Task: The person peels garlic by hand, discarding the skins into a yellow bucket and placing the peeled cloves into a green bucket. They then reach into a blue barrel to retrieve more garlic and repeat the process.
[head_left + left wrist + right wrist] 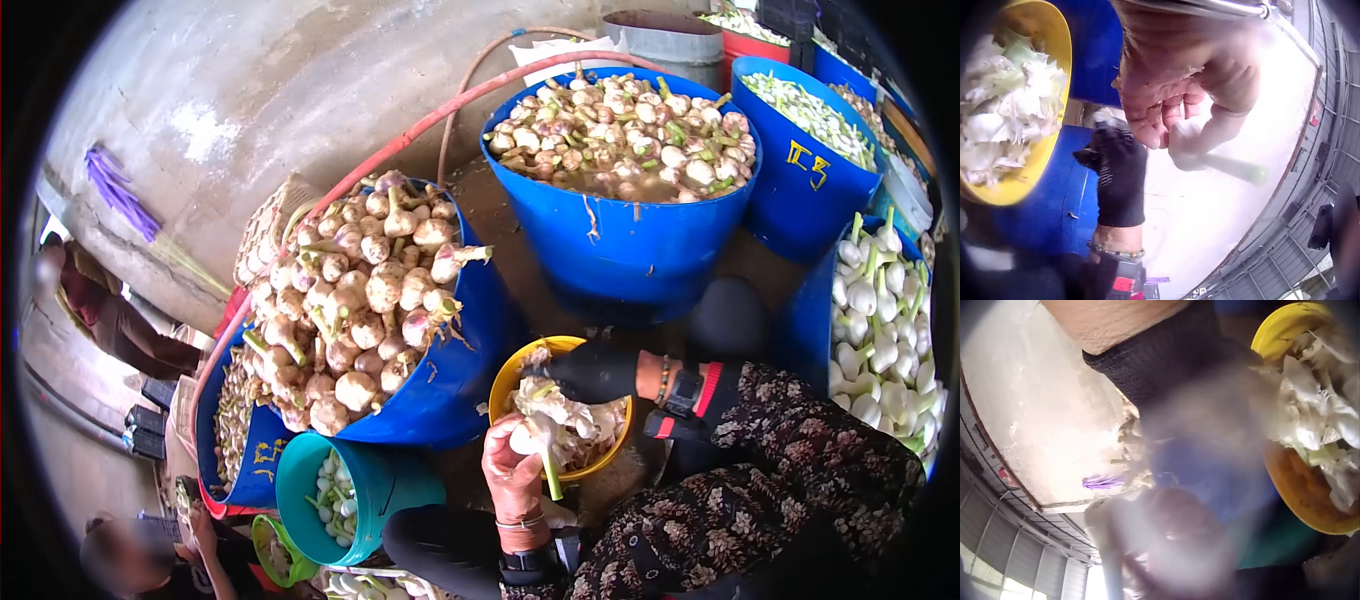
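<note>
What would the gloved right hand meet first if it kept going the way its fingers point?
Probably the heap of peelings in the yellow bowl: the right hand points left across it, fingertips about at the peelings. Depth is unclear.

1. Your left hand holds a garlic bulb at the near rim of the bowl, just before you.
2. Your right hand reaches into the bowl from the right, over the peelings in it.
3. A tub of unpeeled garlic stands left of the bowl; a second tub stands behind it.
4. A tub of peeled bulbs stands at your right.
5. A small bucket sits at near left, below the first tub.
</note>
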